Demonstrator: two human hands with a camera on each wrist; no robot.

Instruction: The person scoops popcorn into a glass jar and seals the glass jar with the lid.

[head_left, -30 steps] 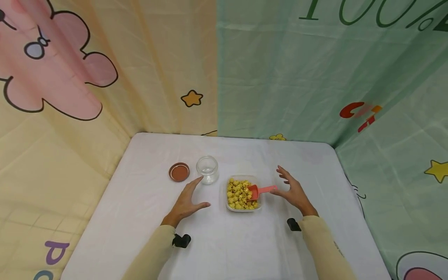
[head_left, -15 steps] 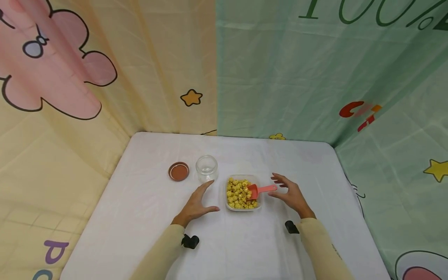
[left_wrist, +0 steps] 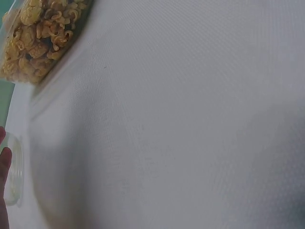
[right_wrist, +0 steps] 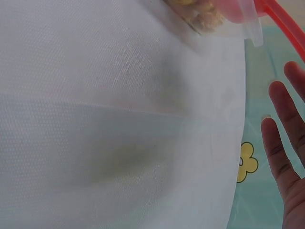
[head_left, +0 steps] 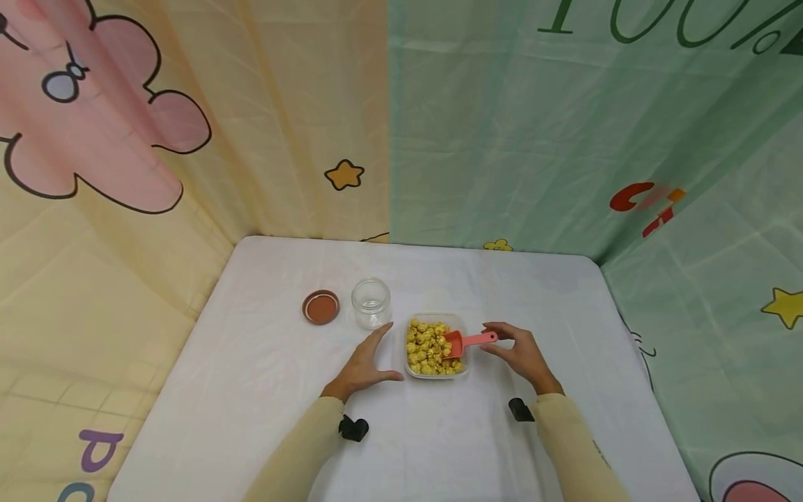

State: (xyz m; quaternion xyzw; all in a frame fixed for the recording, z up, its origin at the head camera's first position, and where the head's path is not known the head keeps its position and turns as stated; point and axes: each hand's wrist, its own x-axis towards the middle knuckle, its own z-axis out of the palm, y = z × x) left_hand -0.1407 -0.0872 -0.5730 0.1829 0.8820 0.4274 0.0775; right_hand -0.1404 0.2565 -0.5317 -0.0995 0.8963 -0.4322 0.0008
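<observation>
The left hand (head_left: 362, 366) has moved in toward the tub (head_left: 433, 377), and the right hand (head_left: 525, 354) has come in around the end of the scoop's handle on the tub's other side. The left thumb and fingers are wide apart, and the thumb tip is just beside the tub's near left corner. The right thumb and fingers make a smaller gap, with the handle end between them; I cannot tell if they touch it. The tub sits on the white table (head_left: 433, 446), full of yellow popcorn (head_left: 425, 345). The pink scoop (head_left: 456, 344) lies in it, handle sticking out to the right. A clear jar (head_left: 371, 301) stands behind the tub, to its left. A brown lid (head_left: 320, 307) lies farther left of the tub.
</observation>
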